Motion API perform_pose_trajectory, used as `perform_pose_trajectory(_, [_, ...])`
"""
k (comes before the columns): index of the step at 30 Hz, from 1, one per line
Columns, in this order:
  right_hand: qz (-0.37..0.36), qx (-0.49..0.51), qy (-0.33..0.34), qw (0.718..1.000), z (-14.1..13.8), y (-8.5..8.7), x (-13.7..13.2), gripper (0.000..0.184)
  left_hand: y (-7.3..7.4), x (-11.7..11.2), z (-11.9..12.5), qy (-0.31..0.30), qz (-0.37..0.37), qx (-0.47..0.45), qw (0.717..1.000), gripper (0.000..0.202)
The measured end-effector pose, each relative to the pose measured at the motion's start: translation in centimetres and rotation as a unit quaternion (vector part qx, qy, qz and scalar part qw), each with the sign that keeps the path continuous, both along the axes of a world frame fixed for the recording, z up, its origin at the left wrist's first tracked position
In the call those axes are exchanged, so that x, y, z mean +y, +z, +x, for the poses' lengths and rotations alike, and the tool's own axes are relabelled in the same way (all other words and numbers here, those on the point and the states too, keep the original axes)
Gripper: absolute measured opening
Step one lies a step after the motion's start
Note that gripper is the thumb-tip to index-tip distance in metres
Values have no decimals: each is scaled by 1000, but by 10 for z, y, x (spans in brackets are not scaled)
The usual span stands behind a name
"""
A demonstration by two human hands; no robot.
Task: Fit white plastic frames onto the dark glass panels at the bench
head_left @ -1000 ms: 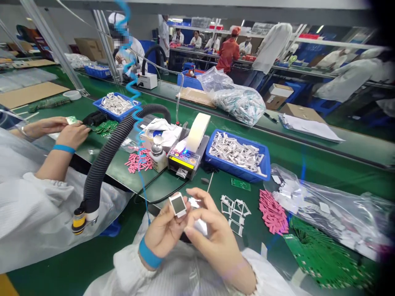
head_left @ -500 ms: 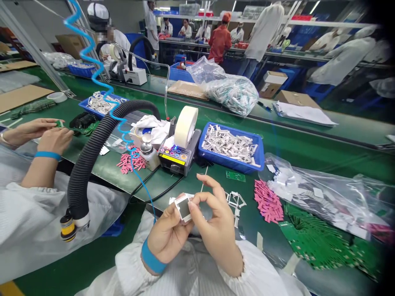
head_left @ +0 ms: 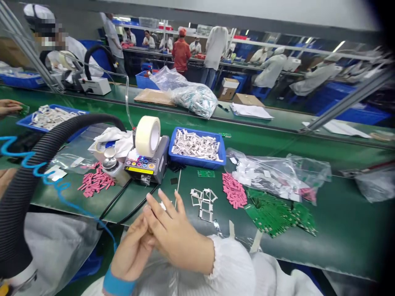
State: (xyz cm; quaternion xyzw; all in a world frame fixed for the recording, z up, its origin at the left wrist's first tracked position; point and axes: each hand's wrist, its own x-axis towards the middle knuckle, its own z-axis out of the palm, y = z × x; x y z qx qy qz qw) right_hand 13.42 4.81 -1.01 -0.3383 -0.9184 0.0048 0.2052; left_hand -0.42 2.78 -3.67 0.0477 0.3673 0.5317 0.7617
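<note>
My left hand (head_left: 131, 246), a blue band at its wrist, is closed just in front of the table edge. Half a second ago it gripped a small white frame with a grey screen; fingers now cover that piece. My right hand (head_left: 175, 236) lies across the left fingertips, its fingers stretched out and partly spread, its thumb hidden. Just beyond its fingers, several loose white frames (head_left: 206, 207) lie on the green table. A small dark square (head_left: 174, 181) rests near the tape dispenser (head_left: 148, 166). One green circuit board (head_left: 206, 174) lies below the blue bin.
A blue bin (head_left: 197, 163) holds white frames. Pink strips (head_left: 234, 191), fanned circuit boards (head_left: 271, 213) and a clear bag (head_left: 277, 172) lie to the right. At left are more pink strips (head_left: 96, 181), a metal-topped bottle (head_left: 115, 170) and a black hose (head_left: 40, 172).
My view has swung right. My right hand has changed from a thumb-and-finger pinch at the framed screen to outstretched fingers over my left hand, hiding the piece.
</note>
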Motion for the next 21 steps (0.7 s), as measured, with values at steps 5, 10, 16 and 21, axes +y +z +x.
perform_pose_trajectory(5, [-51,196,-18,979,24,5,3,12,4,-2,7,-133,82,28,987,21])
perform_pose_trajectory(10, [8,322,32,946,32,2,7,12,0,0,24,-139,57,-63,987,17])
perform_pose_trajectory(16, [143,291,133,937,43,-8,4,16,-3,9,41,-88,-79,-167,979,27])
perform_pose_trajectory(21, [-6,161,-47,986,76,-16,31,16,-4,18,43,-54,-75,-97,991,33])
